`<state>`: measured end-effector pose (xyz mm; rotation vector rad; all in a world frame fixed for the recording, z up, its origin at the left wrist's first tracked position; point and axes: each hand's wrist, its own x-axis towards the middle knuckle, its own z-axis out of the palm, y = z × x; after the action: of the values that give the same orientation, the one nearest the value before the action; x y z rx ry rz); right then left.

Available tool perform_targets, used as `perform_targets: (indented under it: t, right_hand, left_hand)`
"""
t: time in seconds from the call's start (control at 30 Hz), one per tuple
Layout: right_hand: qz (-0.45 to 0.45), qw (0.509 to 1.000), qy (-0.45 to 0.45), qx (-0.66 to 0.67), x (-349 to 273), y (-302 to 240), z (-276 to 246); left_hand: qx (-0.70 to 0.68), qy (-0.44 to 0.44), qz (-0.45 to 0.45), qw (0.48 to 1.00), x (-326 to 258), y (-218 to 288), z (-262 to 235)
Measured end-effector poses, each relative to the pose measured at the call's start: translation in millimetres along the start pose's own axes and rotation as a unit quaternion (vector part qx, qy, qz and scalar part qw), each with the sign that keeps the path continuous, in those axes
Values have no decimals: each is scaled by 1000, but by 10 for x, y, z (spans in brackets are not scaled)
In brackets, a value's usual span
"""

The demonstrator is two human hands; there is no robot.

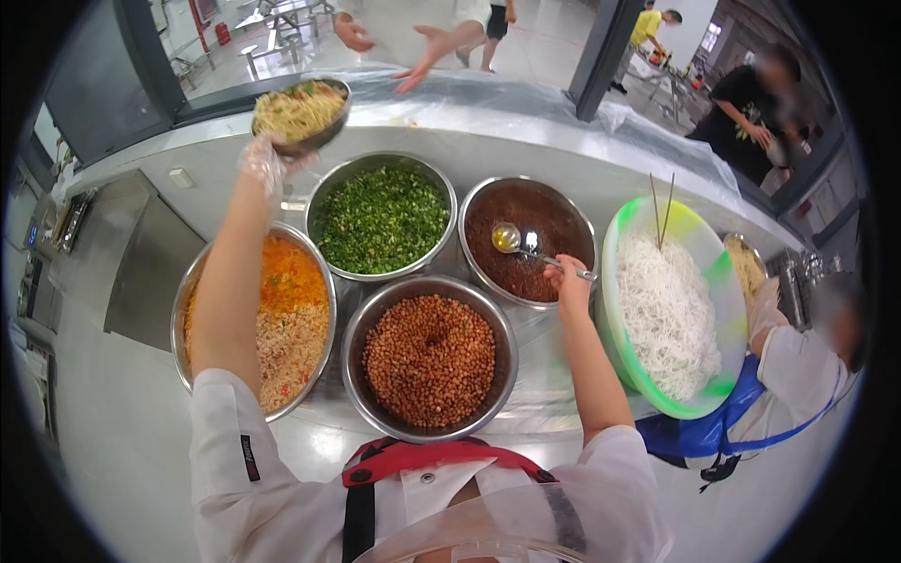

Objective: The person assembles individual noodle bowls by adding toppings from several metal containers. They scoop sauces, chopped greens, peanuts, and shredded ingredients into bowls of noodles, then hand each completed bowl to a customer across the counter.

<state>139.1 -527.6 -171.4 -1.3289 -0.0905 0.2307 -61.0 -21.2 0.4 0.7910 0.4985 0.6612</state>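
My left hand (pixel 269 161), in a clear plastic glove, grips a metal bowl (pixel 330 131) of noodles (pixel 298 108) and stretches it toward the counter ledge at the far left. The bowl tilts slightly. Bare, my right hand (pixel 569 280) is closed round the handle of a metal ladle (pixel 508 238). The ladle's head hangs over a steel basin of dark red-brown sauce (pixel 491 273). Left of that basin is one of chopped green herbs (pixel 383 220). Nearest me, another holds roasted peanuts (pixel 429 360). Under my left forearm lies a basin of orange-and-pale minced food (pixel 296 349).
A green-and-white tub (pixel 612 342) of white rice noodles with two chopsticks (pixel 664 214) stands at right. Beside it is a co-worker in a white sleeve (pixel 798 375). Beyond the ledge (pixel 450 141), another person's two hands (pixel 427 52) reach out. Window posts (pixel 605 61) frame the opening.
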Motion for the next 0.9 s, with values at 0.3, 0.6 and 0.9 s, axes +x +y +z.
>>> perform_targets:
  t: [0.3,0.6,0.9]
  right_hand:
    - [-64,977,-28,-202,263,347,-222]
    - [-307,807,-144,-483,308,562,53]
    - [-263,868,-165,-387,91,599,-49]
  left_hand:
    - [26,-20,9,999,322,24,453]
    - [75,-42,80,993,494,85,688]
    - [32,-76,5,997,236,-214,714]
